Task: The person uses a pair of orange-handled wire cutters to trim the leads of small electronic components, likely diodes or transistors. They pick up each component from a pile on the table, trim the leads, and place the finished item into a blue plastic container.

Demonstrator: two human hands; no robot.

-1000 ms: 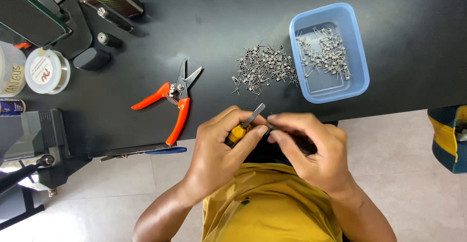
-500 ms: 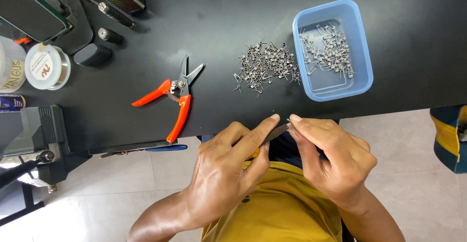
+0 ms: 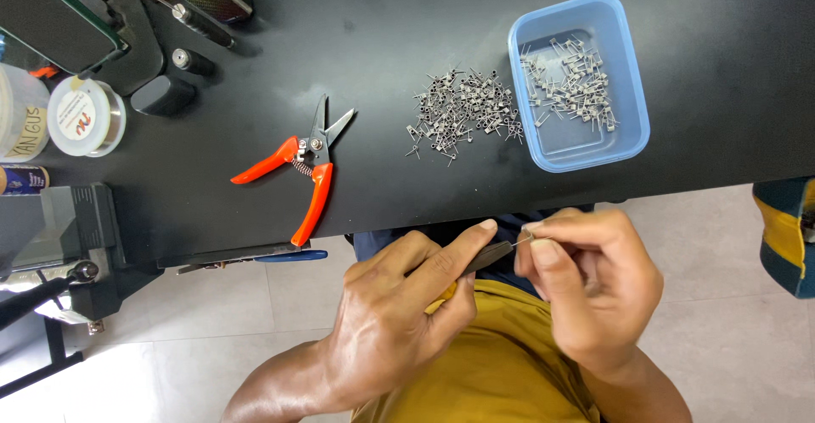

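My left hand (image 3: pixel 399 308) grips a small dark-tipped tool with a yellow handle (image 3: pixel 482 261), held just below the black table's (image 3: pixel 255 92) front edge. My right hand (image 3: pixel 590 291) pinches a thin wire (image 3: pixel 522 239) at the tool's tip. Both hands are over my lap and yellow shirt. On the table above them lies a pile of small metal wire coils (image 3: pixel 463 113). A blue plastic tray (image 3: pixel 628 109) to its right holds several more coils.
Orange-handled cutters (image 3: pixel 297 164) lie open on the table left of the pile. A wire spool (image 3: pixel 81 117), a small dark cylinder (image 3: pixel 193 62) and dark devices sit at the far left. A vice (image 3: pixel 81 240) is clamped at the left edge. A blue pen (image 3: pixel 289 256) rests at the table's front.
Both hands have dropped lower and to the right, away from the table edge. The tool has tilted flatter, and my right hand now pinches wire at its tip.
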